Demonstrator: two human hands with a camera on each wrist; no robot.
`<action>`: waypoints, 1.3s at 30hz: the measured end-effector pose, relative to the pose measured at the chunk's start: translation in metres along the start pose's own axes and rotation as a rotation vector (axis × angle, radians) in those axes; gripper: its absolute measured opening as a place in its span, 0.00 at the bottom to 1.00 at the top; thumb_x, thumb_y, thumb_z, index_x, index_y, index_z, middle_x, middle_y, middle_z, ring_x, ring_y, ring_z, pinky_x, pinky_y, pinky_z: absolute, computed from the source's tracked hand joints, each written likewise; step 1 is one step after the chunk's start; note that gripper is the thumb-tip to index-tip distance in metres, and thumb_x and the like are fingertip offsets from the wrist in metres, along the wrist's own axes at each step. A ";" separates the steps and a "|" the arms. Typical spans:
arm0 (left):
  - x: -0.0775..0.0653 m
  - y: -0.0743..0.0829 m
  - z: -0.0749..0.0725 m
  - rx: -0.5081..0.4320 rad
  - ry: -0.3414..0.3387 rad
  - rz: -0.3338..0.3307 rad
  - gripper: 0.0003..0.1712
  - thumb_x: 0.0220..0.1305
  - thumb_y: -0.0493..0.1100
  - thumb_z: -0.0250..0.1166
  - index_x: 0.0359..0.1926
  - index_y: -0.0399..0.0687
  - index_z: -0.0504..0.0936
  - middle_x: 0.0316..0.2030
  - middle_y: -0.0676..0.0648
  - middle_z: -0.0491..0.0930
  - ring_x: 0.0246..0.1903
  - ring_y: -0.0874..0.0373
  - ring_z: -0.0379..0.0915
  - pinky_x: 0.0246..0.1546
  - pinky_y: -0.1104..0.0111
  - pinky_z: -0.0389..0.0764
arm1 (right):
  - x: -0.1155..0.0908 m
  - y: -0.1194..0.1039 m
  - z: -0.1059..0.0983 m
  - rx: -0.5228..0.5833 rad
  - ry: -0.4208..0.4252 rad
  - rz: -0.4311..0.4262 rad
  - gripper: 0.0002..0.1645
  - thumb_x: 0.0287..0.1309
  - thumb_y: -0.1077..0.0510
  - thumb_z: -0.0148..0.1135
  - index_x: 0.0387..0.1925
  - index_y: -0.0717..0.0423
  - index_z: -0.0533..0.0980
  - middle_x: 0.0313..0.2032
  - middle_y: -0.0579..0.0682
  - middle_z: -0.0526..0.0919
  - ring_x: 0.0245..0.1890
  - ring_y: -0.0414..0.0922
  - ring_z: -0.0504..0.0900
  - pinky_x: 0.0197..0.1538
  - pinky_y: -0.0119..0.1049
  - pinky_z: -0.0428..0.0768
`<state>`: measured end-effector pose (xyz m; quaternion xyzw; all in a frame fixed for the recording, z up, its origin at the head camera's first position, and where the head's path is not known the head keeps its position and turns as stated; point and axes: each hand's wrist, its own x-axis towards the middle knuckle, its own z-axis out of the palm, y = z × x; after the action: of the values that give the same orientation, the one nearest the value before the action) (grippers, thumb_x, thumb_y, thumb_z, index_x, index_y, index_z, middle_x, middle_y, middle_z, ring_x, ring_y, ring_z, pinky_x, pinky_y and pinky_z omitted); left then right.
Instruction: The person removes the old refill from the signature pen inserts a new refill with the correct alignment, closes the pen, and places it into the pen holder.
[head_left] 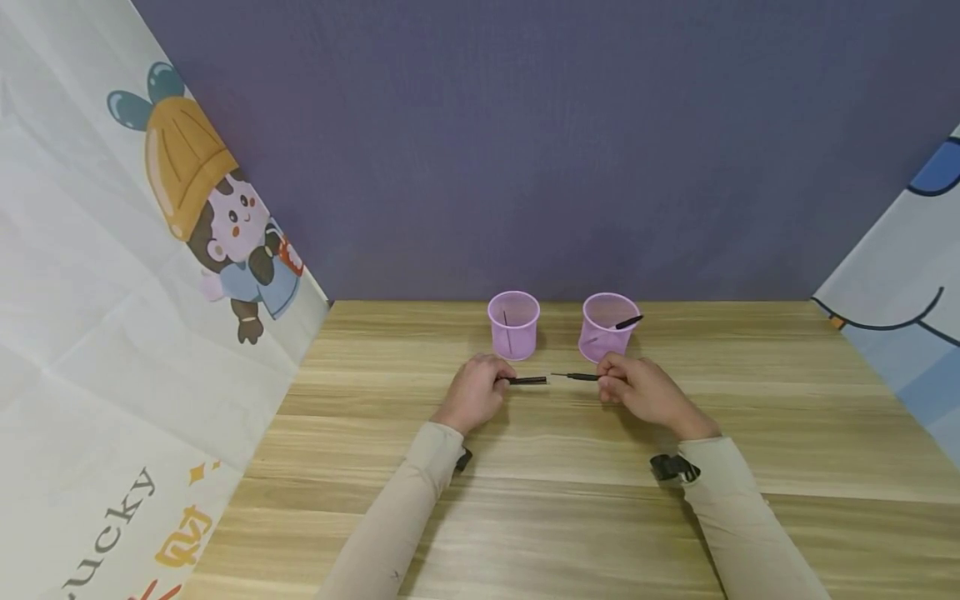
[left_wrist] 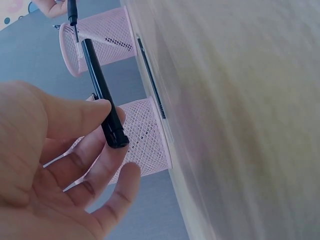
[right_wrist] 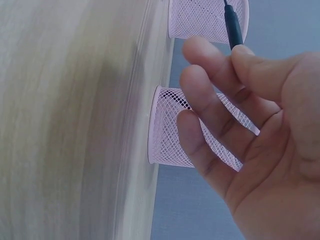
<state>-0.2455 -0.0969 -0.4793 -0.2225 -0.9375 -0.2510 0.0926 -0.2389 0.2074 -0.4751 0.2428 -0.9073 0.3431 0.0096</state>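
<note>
My left hand (head_left: 476, 392) pinches a black pen barrel (left_wrist: 98, 75) between thumb and fingers. The barrel has a clip near the held end, and its other end faces right. Opposite it, my right hand (head_left: 643, 392) pinches a slim black pen part (right_wrist: 233, 27) with thumb and forefinger, the other fingers loosely bent. From that part a thin rod (head_left: 558, 374) points left at the barrel's end. A small gap separates the two in the head view. Both hands are just above the table, in front of two pink mesh cups.
The left mesh cup (head_left: 514, 343) has a thin dark rod (head_left: 507, 329) in it. Out of the right mesh cup (head_left: 596, 340) leans a black pen piece (head_left: 628, 322). Both stand near the back edge of the wooden table (head_left: 540, 533), before a grey-blue wall panel (head_left: 525, 150).
</note>
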 end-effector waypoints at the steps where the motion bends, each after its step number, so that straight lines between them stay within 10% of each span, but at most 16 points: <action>1: 0.000 0.000 0.000 0.005 0.005 -0.004 0.11 0.62 0.30 0.66 0.42 0.47 0.89 0.43 0.48 0.89 0.47 0.51 0.82 0.55 0.58 0.82 | 0.000 0.000 0.000 -0.002 0.002 -0.002 0.03 0.71 0.61 0.61 0.38 0.57 0.77 0.25 0.42 0.86 0.27 0.40 0.85 0.37 0.31 0.81; 39: 0.001 -0.001 0.002 0.042 0.052 -0.002 0.11 0.61 0.31 0.68 0.41 0.48 0.89 0.40 0.51 0.89 0.45 0.52 0.83 0.52 0.59 0.83 | 0.000 -0.002 -0.004 -0.024 -0.020 -0.016 0.03 0.68 0.62 0.63 0.40 0.59 0.77 0.26 0.43 0.87 0.28 0.40 0.83 0.37 0.33 0.79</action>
<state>-0.2470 -0.0961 -0.4807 -0.2130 -0.9400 -0.2373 0.1214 -0.2387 0.2090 -0.4710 0.2535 -0.9094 0.3297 0.0061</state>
